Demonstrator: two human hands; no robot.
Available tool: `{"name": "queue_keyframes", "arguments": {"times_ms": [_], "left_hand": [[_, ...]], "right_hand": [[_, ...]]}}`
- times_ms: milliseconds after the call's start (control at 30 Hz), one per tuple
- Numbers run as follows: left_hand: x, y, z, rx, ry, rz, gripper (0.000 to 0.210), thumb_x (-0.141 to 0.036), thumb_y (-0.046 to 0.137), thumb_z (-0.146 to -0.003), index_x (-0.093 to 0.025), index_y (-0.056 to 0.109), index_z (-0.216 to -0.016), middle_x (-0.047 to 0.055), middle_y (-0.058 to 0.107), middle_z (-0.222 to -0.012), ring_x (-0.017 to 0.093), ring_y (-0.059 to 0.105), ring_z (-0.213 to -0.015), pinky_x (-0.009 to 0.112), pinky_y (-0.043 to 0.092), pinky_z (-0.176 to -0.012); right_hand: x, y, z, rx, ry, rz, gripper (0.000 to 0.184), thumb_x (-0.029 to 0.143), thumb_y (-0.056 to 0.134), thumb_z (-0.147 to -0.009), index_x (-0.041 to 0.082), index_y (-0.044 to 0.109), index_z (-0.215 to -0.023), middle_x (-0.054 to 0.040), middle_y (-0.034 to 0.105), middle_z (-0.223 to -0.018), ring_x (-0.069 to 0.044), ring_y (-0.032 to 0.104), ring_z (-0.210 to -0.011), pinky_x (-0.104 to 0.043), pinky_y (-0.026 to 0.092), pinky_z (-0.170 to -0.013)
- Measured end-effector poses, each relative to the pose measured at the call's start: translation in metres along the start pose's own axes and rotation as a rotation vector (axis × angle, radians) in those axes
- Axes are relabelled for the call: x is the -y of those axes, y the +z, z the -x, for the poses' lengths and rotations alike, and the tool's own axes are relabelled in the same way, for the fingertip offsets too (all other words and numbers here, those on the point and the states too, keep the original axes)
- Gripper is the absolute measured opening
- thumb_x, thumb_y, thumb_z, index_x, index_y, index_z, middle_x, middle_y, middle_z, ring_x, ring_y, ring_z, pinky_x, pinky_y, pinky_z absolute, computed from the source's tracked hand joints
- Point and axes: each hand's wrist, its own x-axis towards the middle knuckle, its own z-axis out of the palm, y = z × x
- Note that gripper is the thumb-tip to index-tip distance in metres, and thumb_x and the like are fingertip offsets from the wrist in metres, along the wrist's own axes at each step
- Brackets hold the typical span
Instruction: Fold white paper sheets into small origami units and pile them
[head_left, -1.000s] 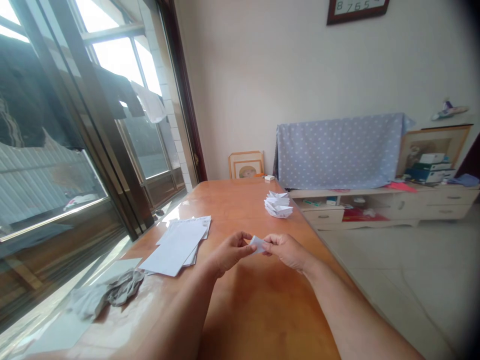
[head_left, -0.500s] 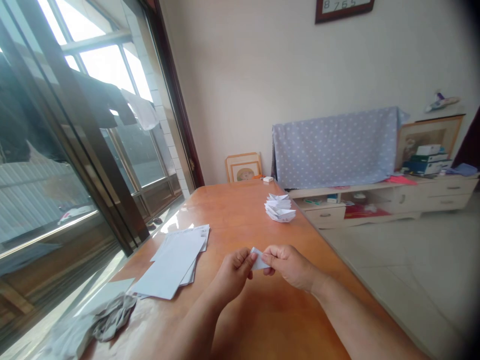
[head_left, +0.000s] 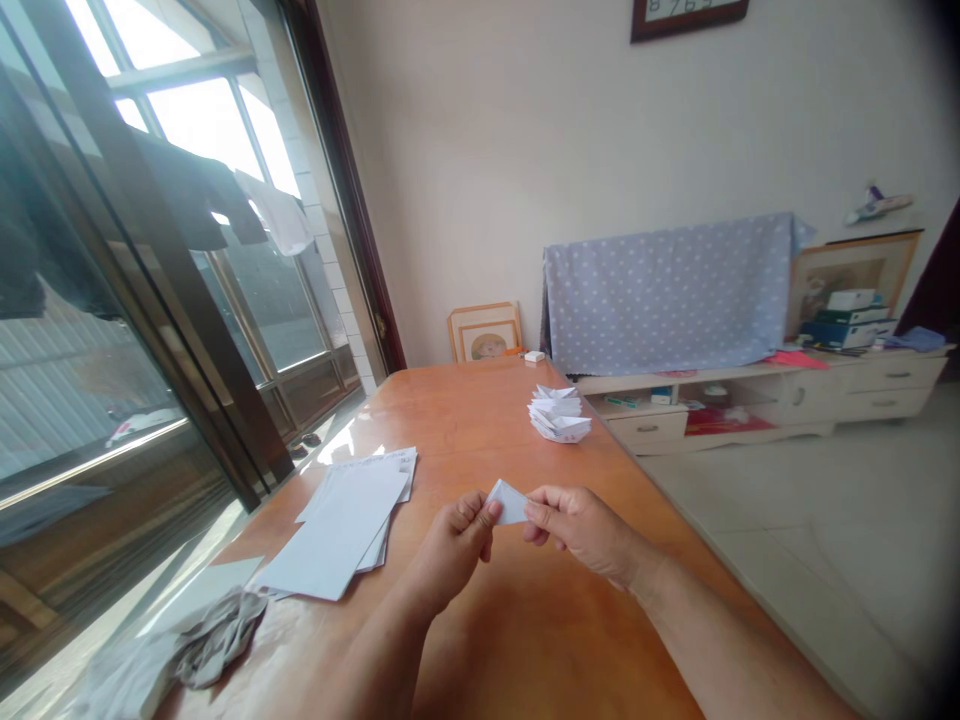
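A small folded piece of white paper (head_left: 511, 503), triangular in outline, is stretched between my two hands above the wooden table (head_left: 465, 420). My left hand (head_left: 461, 540) pinches its left corner between thumb and curled fingers. On the other side my right hand (head_left: 574, 525) grips the right corner, thumb on top. Beyond the hands, several folded paper boats (head_left: 559, 415) stand bunched together by the table's right edge. To the left lies a stack of white paper sheets (head_left: 337, 535), some bearing writing.
A grey crumpled cloth (head_left: 217, 640) lies at the table's near left, by clear plastic. A small white box (head_left: 534, 356) sits at the far end. Right of the table runs a low white cabinet (head_left: 810, 405) under a dotted blue cloth (head_left: 667, 295). Glass doors (head_left: 150, 300) stand at left.
My hands have moved slightly apart, and more of the folded paper shows between them, its point now facing up. The boats and the sheets lie as before.
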Motion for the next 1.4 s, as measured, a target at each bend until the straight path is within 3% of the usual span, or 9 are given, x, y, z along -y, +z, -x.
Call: {"name": "queue_keyframes", "arguments": {"times_ms": [100,200,267,333,433,600,800,1033,1400], "left_hand": [[-0.001,0.004,0.000,-0.055,-0.047,0.079,0.046,-0.060,0.050,-0.092,-0.019,0.057,-0.072,0.001,0.058,-0.065,0.014,0.049,-0.059,0.026,0.036,-0.059],[-0.001,0.010,-0.001,-0.278,-0.083,0.195,0.042,-0.060,0.054,-0.090,-0.018,0.061,-0.085,0.005,0.065,-0.080,0.017,0.056,-0.071,0.029,0.042,-0.068],[0.003,0.013,-0.003,-0.383,-0.102,0.285,0.041,-0.059,0.057,-0.089,-0.018,0.059,-0.084,0.005,0.064,-0.080,0.017,0.055,-0.071,0.030,0.042,-0.069],[0.008,0.016,-0.004,-0.358,-0.105,0.389,0.039,-0.056,0.061,-0.087,-0.018,0.058,-0.080,0.004,0.061,-0.076,0.015,0.051,-0.067,0.029,0.041,-0.068],[0.015,0.021,-0.005,-0.213,-0.104,0.531,0.035,-0.051,0.068,-0.085,-0.016,0.061,-0.081,0.004,0.062,-0.077,0.014,0.051,-0.068,0.028,0.040,-0.070],[0.014,0.028,-0.005,-0.092,-0.117,0.699,0.031,-0.045,0.073,-0.082,-0.015,0.069,-0.089,0.006,0.064,-0.085,0.014,0.055,-0.076,0.027,0.041,-0.076],[0.013,0.027,-0.007,-0.193,-0.108,0.751,0.032,-0.044,0.078,-0.077,-0.014,0.065,-0.079,0.003,0.062,-0.076,0.011,0.051,-0.068,0.026,0.039,-0.070],[0.007,0.027,-0.003,-0.296,-0.081,0.575,0.031,-0.043,0.076,-0.078,-0.015,0.063,-0.080,0.001,0.061,-0.072,0.012,0.051,-0.067,0.026,0.040,-0.068],[0.002,0.031,-0.002,-0.285,-0.051,0.529,0.023,-0.033,0.076,-0.076,-0.015,0.064,-0.083,0.003,0.067,-0.079,0.015,0.056,-0.072,0.027,0.041,-0.070]], "right_hand": [[-0.002,0.002,-0.001,-0.075,0.001,0.017,0.036,0.050,0.056,-0.092,0.017,0.070,-0.086,-0.0058,0.072,-0.084,-0.019,0.061,-0.080,-0.029,0.041,-0.070],[-0.006,0.004,-0.004,-0.182,-0.009,-0.048,0.037,0.051,0.054,-0.093,0.018,0.070,-0.089,-0.0063,0.073,-0.087,-0.019,0.061,-0.081,-0.030,0.040,-0.069],[-0.008,0.004,-0.006,-0.251,-0.006,-0.102,0.038,0.052,0.053,-0.093,0.018,0.070,-0.092,-0.0076,0.074,-0.091,-0.021,0.063,-0.085,-0.030,0.041,-0.069],[-0.009,0.004,-0.007,-0.303,0.004,-0.141,0.039,0.054,0.054,-0.093,0.019,0.071,-0.095,-0.0089,0.074,-0.095,-0.023,0.064,-0.090,-0.031,0.041,-0.070],[-0.008,0.006,-0.006,-0.340,0.008,-0.154,0.041,0.056,0.056,-0.091,0.019,0.072,-0.099,-0.0096,0.074,-0.098,-0.025,0.063,-0.095,-0.031,0.041,-0.070],[-0.003,0.015,-0.002,-0.279,-0.052,-0.093,0.042,0.056,0.055,-0.092,0.019,0.073,-0.095,-0.0061,0.071,-0.094,-0.023,0.061,-0.093,-0.029,0.040,-0.069],[-0.006,0.026,-0.002,-0.152,-0.163,-0.005,0.037,0.051,0.055,-0.094,0.020,0.074,-0.101,-0.0020,0.070,-0.091,-0.023,0.060,-0.092,-0.030,0.044,-0.081],[-0.010,0.028,-0.003,-0.123,-0.148,0.101,0.036,0.049,0.054,-0.093,0.019,0.074,-0.091,-0.0013,0.067,-0.083,-0.021,0.058,-0.081,-0.028,0.043,-0.071],[-0.024,0.028,-0.006,-0.176,-0.014,0.061,0.043,0.055,0.055,-0.091,0.016,0.069,-0.079,-0.0035,0.068,-0.079,-0.018,0.057,-0.075,-0.028,0.040,-0.066]]}}
